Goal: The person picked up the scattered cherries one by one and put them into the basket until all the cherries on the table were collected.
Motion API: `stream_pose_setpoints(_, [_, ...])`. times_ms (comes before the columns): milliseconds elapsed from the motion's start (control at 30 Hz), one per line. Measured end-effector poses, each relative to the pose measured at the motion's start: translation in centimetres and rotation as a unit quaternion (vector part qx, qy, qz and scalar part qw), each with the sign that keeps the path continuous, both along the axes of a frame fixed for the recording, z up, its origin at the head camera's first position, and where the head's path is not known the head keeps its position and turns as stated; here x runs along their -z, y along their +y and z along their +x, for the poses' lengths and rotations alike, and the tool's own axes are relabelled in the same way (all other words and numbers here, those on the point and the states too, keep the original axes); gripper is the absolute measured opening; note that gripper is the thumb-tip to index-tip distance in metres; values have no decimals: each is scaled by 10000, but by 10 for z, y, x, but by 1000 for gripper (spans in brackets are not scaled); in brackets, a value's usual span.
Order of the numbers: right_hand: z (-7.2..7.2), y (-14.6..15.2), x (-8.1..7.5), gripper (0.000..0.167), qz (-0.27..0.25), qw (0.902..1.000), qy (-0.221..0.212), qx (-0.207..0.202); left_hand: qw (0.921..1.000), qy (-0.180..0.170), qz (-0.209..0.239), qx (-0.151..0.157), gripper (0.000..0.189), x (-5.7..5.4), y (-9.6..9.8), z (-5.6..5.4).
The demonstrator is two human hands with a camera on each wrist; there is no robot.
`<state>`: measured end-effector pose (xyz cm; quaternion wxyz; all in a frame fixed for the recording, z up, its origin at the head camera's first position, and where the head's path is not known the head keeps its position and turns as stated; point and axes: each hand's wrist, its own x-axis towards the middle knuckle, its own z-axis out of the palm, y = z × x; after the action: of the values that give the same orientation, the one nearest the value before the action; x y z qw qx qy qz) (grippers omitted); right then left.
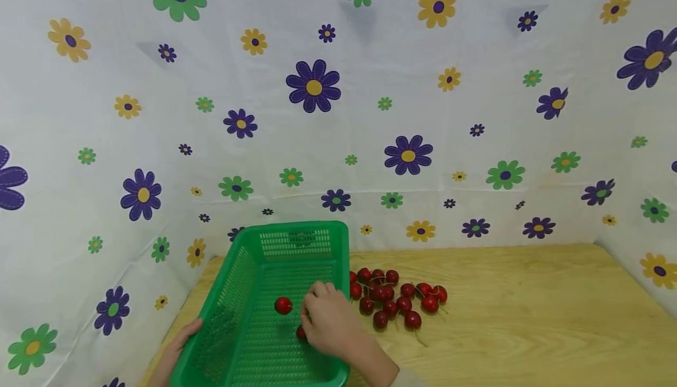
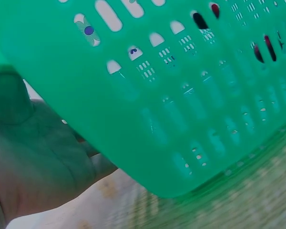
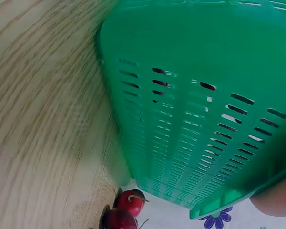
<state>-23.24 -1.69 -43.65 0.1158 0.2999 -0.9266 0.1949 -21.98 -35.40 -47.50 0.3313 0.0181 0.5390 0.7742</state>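
Observation:
A green plastic basket [image 1: 254, 293] with slotted walls stands on the left part of the table. My left hand [image 1: 180, 343] grips its left side, with the thumb [image 2: 10, 98] at the rim and the fingers along the outer wall. Inside the basket, my right hand [image 1: 330, 322] hangs by the right wall, fingers loosely bent. No cherry shows between its visible fingertips; the palm side is hidden. A red cherry [image 1: 282, 305] is in the basket left of that hand, and another cherry [image 1: 301, 333] is partly covered by it.
Several loose cherries [image 1: 388, 293], some with stems, lie on the wooden table [image 1: 529, 316] just right of the basket. A white cloth [image 1: 359, 111] printed with flowers hangs behind and at both sides. In the right wrist view, cherries [image 3: 131, 202] lie close to the basket wall.

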Motion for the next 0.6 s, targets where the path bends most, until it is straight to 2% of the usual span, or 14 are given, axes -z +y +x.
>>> stream_pose_setpoints(67, [1,-1,0,20,225,9997,70,-40,9991,-221,-323,-171,39,-1,-3,3])
stream_pose_setpoints(167, [2,-2,-1,22,575,9982,169,-59,9975,-264,-589,-290,41,-1,-4,4])
stream_pose_setpoints(333, [3,-2,-2,17,1024,9947,111,-1,9939,-425,-904,-460,80,-6,-2,3])
stream_pose_setpoints(500, [2,-2,-1,17,1203,9927,124,35,9889,-290,-1321,-619,80,-14,3,2])
stream_pose_setpoints(600, [2,-2,0,19,1251,9919,178,80,9893,-251,-1319,-575,78,-16,4,2])
